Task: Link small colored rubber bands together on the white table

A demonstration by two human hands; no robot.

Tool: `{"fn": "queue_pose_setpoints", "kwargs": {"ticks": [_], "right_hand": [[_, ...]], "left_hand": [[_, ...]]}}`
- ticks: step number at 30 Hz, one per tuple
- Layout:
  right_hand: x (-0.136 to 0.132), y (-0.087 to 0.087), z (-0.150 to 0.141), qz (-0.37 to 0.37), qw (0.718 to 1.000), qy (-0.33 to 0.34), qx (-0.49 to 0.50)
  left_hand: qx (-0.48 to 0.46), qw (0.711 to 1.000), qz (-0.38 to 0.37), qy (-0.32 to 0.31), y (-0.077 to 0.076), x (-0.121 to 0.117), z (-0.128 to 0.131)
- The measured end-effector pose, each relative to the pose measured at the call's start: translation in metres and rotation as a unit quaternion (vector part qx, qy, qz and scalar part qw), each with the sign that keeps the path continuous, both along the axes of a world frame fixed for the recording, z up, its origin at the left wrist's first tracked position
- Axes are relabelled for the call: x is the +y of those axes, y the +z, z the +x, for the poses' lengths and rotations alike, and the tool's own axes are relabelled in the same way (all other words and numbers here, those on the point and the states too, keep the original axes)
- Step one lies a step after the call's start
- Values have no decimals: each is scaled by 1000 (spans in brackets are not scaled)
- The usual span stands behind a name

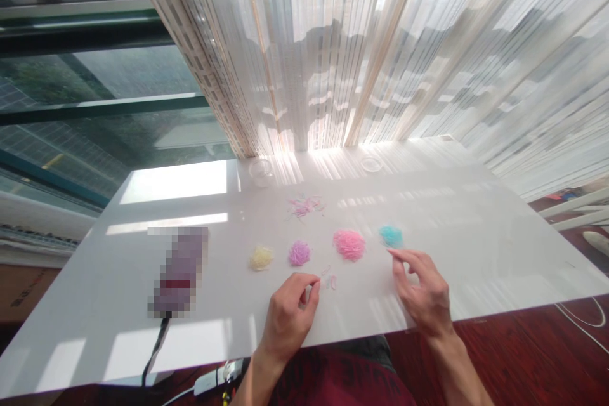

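Note:
My left hand (pixel 291 307) is at the table's near side, thumb and forefinger pinched together. Anything between those fingertips is too small to make out. Just right of them lie a few loose small elastic bands (pixel 332 282). My right hand (pixel 422 288) reaches to the near edge of a blue pile of elastic bands (pixel 391 236), its thumb and forefinger tips close together; what they hold, if anything, I cannot make out. Left of the blue pile are a pink pile (pixel 349 245), a purple pile (pixel 299 253) and a yellow pile (pixel 261 258). Farther back lies a mixed-colour pile (pixel 305 205).
The white table (pixel 495 247) has bright sunlight patches. Two clear round containers or lids (pixel 371 165) stand near the curtain (pixel 304 63). At left lies a blurred-out purple object (pixel 178 273) with a black cord (pixel 155 349). A white power strip (pixel 212 380) is below the front edge.

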State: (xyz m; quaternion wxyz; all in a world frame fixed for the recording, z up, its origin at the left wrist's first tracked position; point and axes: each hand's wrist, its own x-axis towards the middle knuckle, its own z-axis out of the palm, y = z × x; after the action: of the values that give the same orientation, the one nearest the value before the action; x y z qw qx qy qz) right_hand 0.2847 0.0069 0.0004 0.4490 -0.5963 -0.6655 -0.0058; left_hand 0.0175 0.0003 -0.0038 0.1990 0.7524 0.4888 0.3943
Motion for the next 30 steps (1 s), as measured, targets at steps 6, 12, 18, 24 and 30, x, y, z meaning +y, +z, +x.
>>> {"fn": "queue_pose_setpoints", "kwargs": {"ticks": [6,12,18,24,30], "right_hand": [[-13,-2,-51,-90,983,157,13],[-7,-6,-65,-115,977,179,-27],[-5,-11,-73,-110,978,171,-40],[-4,-14,-74,-93,980,171,-35],[-5,-14,-71,-85,980,181,-24]], "left_hand": [[112,988,93,41,-6,1,8],[114,989,81,43,-8,0,8],[104,991,68,45,-11,0,9],[88,993,69,41,-12,0,9],[96,989,92,66,-14,1,10]]}}
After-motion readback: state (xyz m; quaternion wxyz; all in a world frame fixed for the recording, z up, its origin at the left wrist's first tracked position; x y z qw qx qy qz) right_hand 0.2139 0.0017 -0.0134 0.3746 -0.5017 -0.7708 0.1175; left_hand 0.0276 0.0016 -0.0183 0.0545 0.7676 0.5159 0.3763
